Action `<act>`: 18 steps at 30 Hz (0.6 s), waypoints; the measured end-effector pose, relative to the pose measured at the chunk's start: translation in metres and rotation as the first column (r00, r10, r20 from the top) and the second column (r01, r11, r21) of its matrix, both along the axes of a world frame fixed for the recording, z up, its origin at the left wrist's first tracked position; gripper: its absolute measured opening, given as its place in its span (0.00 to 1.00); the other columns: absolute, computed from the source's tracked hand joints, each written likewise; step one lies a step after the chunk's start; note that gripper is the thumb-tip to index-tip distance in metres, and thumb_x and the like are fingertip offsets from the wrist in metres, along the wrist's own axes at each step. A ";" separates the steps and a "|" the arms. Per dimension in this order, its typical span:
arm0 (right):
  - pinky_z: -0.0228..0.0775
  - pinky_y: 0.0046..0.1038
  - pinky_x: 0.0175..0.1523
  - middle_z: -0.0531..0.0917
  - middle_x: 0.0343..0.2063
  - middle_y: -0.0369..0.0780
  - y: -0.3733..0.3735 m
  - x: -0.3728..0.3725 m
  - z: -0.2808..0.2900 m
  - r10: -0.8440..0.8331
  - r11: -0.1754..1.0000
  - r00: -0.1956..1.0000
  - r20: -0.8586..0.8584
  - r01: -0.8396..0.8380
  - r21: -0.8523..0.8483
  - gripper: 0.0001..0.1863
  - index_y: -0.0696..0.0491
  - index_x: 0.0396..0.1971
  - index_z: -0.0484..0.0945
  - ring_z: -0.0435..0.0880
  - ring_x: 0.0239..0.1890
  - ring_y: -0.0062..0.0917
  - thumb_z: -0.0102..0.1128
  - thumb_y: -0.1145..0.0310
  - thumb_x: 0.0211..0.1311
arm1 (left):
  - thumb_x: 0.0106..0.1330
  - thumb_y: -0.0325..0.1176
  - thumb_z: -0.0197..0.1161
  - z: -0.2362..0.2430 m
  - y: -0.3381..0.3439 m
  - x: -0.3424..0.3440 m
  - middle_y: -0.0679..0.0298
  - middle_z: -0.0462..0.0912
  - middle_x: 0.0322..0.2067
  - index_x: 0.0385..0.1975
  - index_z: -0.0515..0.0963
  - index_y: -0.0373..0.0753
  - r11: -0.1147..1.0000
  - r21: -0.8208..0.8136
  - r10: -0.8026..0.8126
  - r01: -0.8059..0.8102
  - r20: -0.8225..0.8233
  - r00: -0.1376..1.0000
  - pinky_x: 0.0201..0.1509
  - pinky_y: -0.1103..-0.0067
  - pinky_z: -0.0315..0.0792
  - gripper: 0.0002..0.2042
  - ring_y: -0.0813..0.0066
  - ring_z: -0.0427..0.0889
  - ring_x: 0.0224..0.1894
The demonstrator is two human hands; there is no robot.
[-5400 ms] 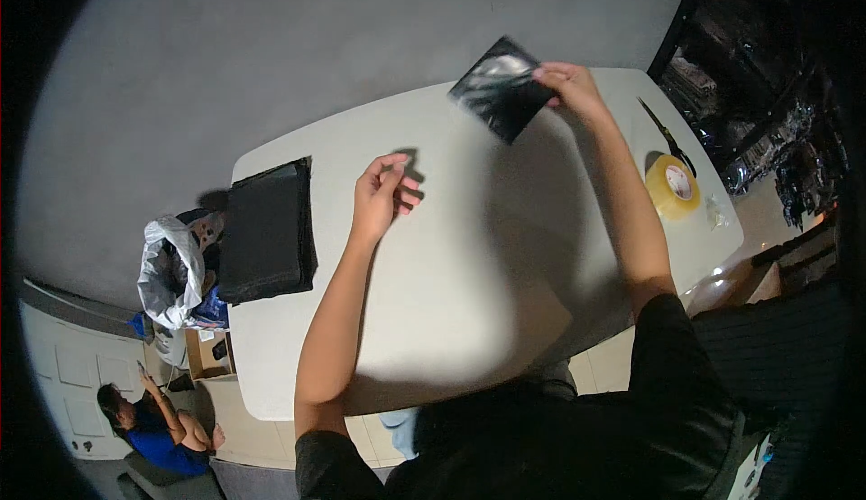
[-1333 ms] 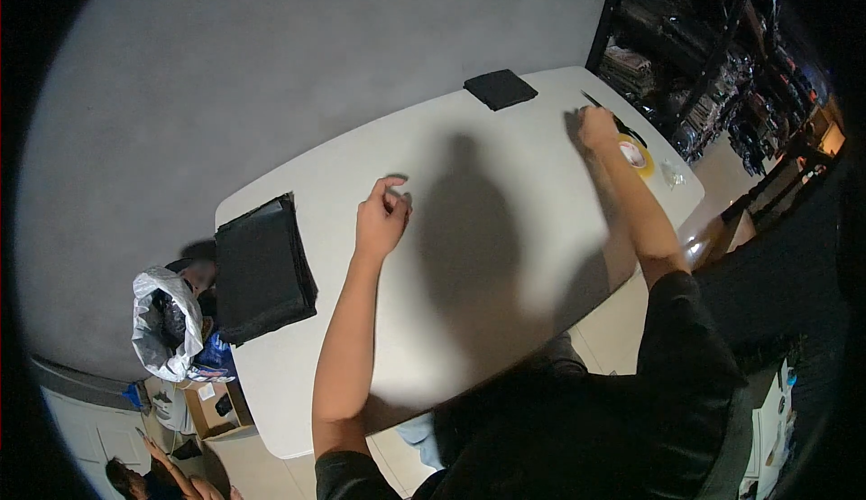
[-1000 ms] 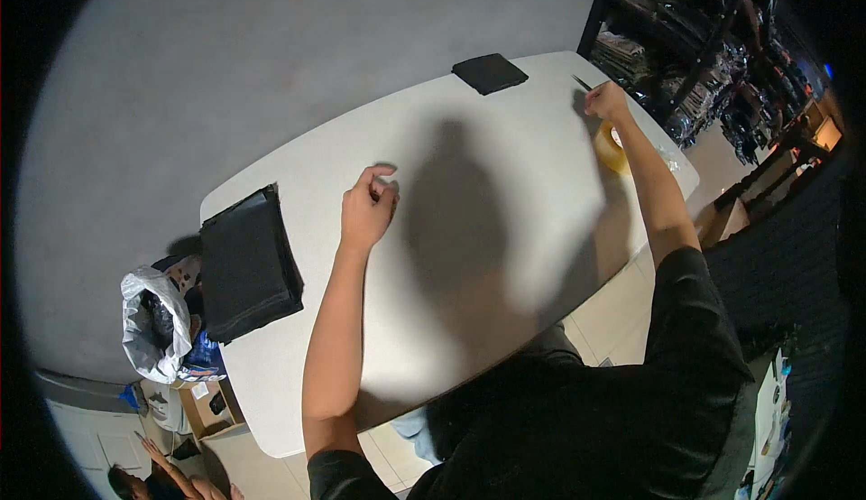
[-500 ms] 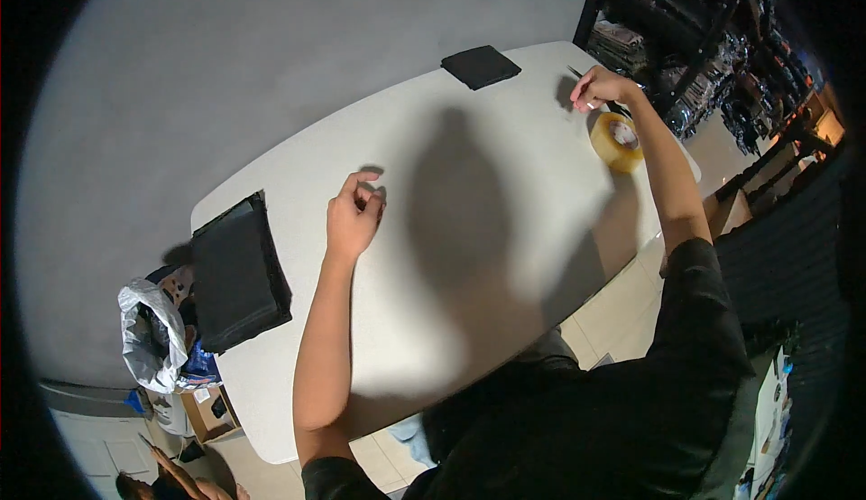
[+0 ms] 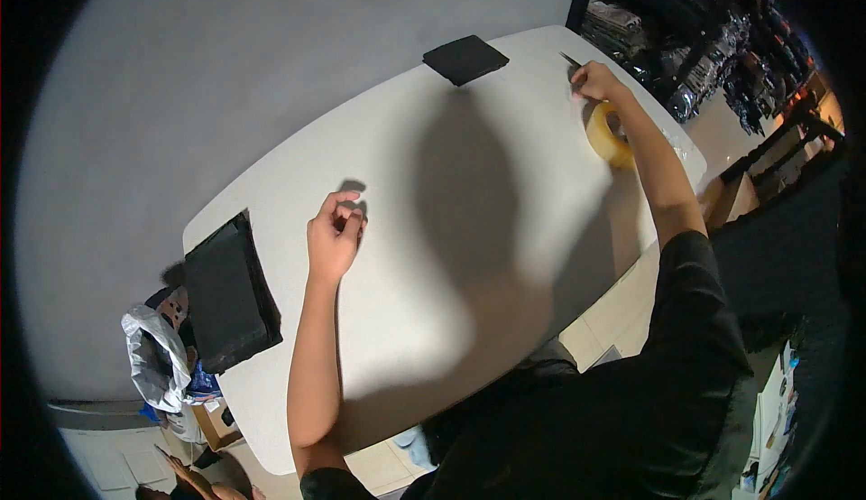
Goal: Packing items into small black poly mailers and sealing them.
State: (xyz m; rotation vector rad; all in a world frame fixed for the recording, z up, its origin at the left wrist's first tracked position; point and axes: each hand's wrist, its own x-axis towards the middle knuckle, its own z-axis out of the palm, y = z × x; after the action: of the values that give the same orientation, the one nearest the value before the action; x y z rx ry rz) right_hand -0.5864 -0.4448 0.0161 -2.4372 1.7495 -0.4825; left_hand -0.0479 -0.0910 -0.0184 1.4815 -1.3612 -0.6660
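Note:
My left hand (image 5: 334, 236) rests on the white table (image 5: 388, 337), fingers loosely curled and apart, holding nothing. A larger stack of black sheets (image 5: 233, 288) lies to its left. At the table's right end, my right hand (image 5: 594, 83) has its fingers bent together over dark scissors (image 5: 568, 60), whose tip shows beyond them; what they hold is hidden. A roll of yellowish tape (image 5: 604, 139) sits just below that hand, partly behind my forearm. A small black square packet (image 5: 465, 60) lies flat by the back edge.
A grey wall (image 5: 271, 67) runs behind the table. A white bag (image 5: 153, 356) stands beyond the left end, near a cardboard box (image 5: 216, 423). Dark shelves with plastic-wrapped piles (image 5: 686, 40) rise at the right. Another person (image 5: 198, 486) is at lower left, holding something thin.
The small black packet that my right hand held earlier now lies on the table. That hand has moved right to the scissors and tape. My left hand has shifted slightly down-left.

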 end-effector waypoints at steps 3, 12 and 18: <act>0.79 0.32 0.51 0.92 0.37 0.44 0.001 0.002 0.006 -0.046 0.986 0.999 0.019 0.043 0.163 0.15 0.53 0.42 0.91 0.89 0.41 0.32 0.76 0.66 0.53 | 0.68 0.23 0.60 -0.001 0.000 0.001 0.65 0.84 0.23 0.49 0.81 0.36 1.000 -0.026 0.011 -0.011 0.002 1.000 0.31 0.81 0.72 0.11 0.82 0.78 0.22; 0.76 0.35 0.61 0.89 0.51 0.49 -0.005 -0.023 0.000 -0.039 0.974 0.993 0.114 0.012 0.227 0.21 0.55 0.55 0.86 0.88 0.53 0.39 0.70 0.64 0.62 | 0.70 0.24 0.60 0.000 -0.004 -0.003 0.65 0.84 0.23 0.49 0.82 0.36 1.000 0.010 -0.016 0.016 0.054 0.998 0.32 0.81 0.73 0.10 0.82 0.78 0.23; 0.78 0.36 0.60 0.90 0.47 0.48 0.009 0.007 0.006 0.002 0.994 0.994 -0.109 0.009 0.106 0.21 0.53 0.49 0.89 0.88 0.51 0.40 0.76 0.64 0.54 | 0.70 0.24 0.60 -0.001 -0.001 0.003 0.66 0.84 0.22 0.48 0.82 0.36 1.000 0.002 -0.003 0.003 0.054 0.999 0.32 0.81 0.73 0.10 0.82 0.80 0.23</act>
State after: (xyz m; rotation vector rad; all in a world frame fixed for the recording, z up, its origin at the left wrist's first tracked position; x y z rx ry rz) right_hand -0.5798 -0.4358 0.0219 -2.4288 1.7714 -0.2531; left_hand -0.0444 -0.0916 -0.0196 1.5087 -1.4052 -0.6333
